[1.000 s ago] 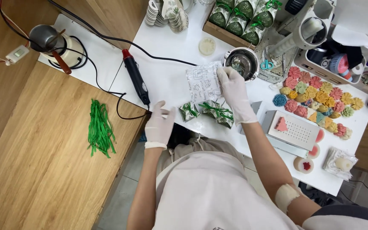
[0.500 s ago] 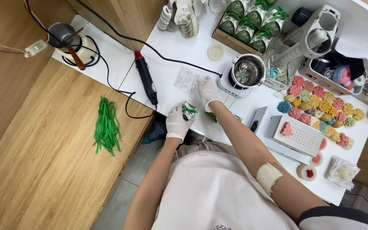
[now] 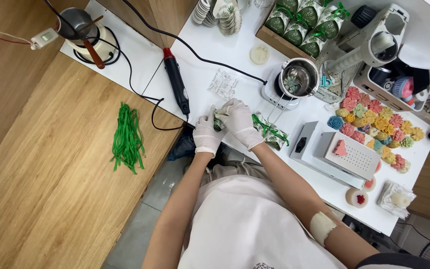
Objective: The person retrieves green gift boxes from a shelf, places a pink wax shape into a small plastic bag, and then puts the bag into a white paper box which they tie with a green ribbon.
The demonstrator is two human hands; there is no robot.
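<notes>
Both gloved hands, left hand [image 3: 208,133] and right hand [image 3: 241,122], met, clamped together on a small wrapped packet [image 3: 220,119] at the white table's [image 3: 210,60] front edge, wooden flooring [image 3: 41,189] alongside.

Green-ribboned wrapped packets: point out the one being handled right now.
The small green-patterned wrapped packet at the table's near edge, pinched between the gloved left hand and right hand. Another lies beside it; the rest sit boxed.
</notes>
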